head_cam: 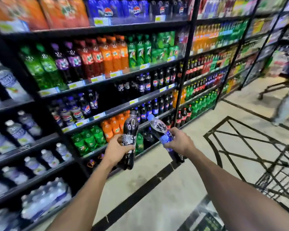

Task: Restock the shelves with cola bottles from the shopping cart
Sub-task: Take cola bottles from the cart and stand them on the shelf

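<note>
- Two bottles were held up, just before shelves.
- L hand clasped dark cola bottle at label: near upright, cap up.
- R hand clasped blue-cap bottle: axis tilted, cap up-left twd shelves.

left arm: pointing forward, elbow nearly straight.
left hand: wrapping fingers round a dark bottle, holding it upright.
right arm: pointing forward alongside, angling inward.
right hand: gripping a blue-capped bottle, holding it with the cap leaning leftward.
</note>
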